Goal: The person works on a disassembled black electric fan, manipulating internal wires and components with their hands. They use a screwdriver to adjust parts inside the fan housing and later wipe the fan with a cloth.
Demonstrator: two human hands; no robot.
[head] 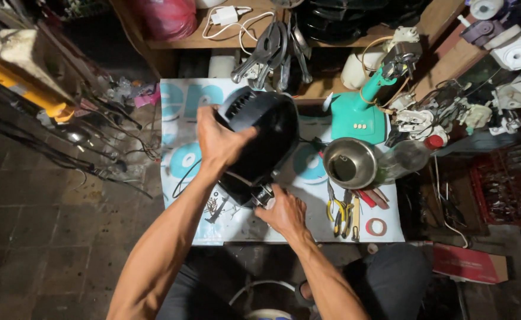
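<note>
Black housing held tilted above surface, over loose screws. Left hand fingers wrapped round upper shell; right hand fingers pinching metal fitting at lower end. Risk: housing slips from one-hand grip, drops onto screws, scatters them; steel bowl and pliers near, could get knocked.

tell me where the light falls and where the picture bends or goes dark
Head view: light is brightest on the printed mat and steel bowl, which glints; the black housing shows faint sheen; corners and floor go dark; wide-lens bending curves the edges.
</note>
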